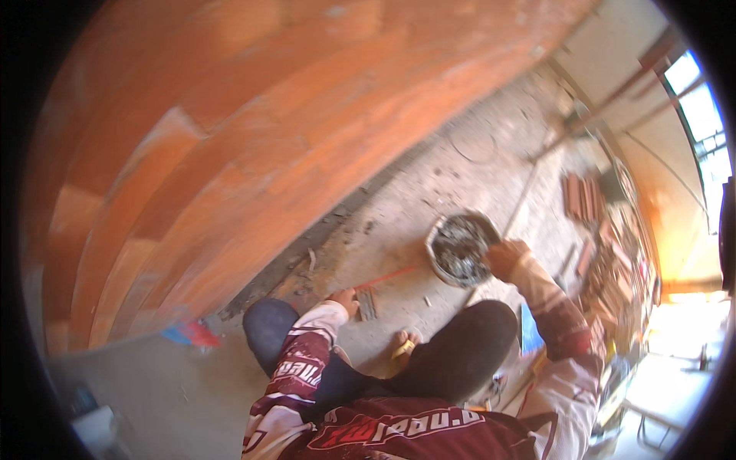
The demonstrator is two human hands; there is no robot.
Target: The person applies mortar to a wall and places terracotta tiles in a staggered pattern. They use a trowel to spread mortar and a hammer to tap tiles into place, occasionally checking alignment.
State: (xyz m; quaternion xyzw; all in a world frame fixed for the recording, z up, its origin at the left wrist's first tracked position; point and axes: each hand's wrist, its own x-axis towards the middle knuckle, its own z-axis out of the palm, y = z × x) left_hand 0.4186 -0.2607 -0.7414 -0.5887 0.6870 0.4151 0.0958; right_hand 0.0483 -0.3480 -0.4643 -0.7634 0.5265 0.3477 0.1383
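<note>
The bucket (434, 265) of grey wet mix (460, 247) stands on the floor (406, 222) right of the frame's centre, probably set there to be within easy reach of the squatting person. The right hand (507, 259) is at the bucket's right rim, its fingers curled; whether they clamp the rim or something else cannot be told, though a steadying hold seems likely. The left hand (346, 300), below centre, is beside a small grey flat piece (369, 307) and a thin red strip (392, 275); blur hides whether its fingers are apart or closed on either. The orange brick wall (230, 153) bounds the upper left, its foot running diagonally. Floor between it and the bucket offers room for moving, whereas the brick pile (617, 268) limits the right side and the knees restrict the space below.
</note>
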